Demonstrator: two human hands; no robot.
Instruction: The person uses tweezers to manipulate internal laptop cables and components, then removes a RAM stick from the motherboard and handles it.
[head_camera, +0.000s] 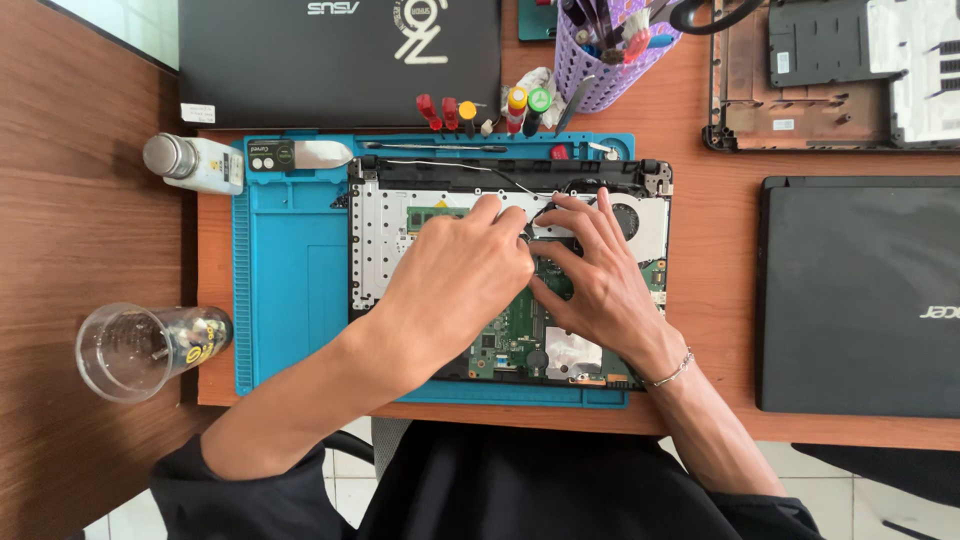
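An opened laptop base (385, 250) lies on a blue work mat (290, 300), its green circuit board (505, 340), silver shield and round fan (628, 218) exposed. My left hand (455, 280) rests over the middle of the board, fingers bent down toward its upper part. My right hand (590, 270) lies beside it, fingers spread and pressing near a black cable (560, 200) next to the fan. The fingertips of both hands meet at one spot, and what lies under them is hidden. Whether either hand pinches anything cannot be told.
A clear glass (130, 350) lies on its side at the left. A white bottle (195, 162) sits above it. Screwdrivers (480, 110) and a purple tool cup (605, 55) stand behind the mat. Closed black laptops (860, 295) (340, 50) and a stripped laptop shell (830, 70) lie around the mat.
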